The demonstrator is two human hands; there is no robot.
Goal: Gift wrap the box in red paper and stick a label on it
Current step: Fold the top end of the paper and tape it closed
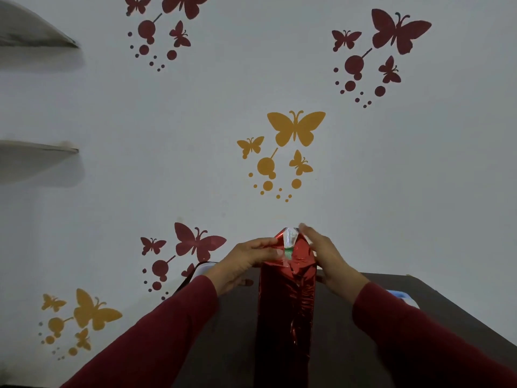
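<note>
A long box wrapped in shiny red paper (285, 303) lies on the dark table (349, 331), running away from me at the centre. At its far end the paper stands up in a folded flap (289, 239) with a silver inner side showing, and a bit of green box shows below it. My left hand (246, 261) presses the paper at the left of that end, fingers stretched toward the flap. My right hand (327, 259) lies flat against the right side of the same end, fingers straight along the paper.
A white object with a dark rim (200, 268) sits behind my left wrist. A white and blue object (402, 298) lies on the table to the right of my right forearm. Behind the table is a wall with butterfly stickers.
</note>
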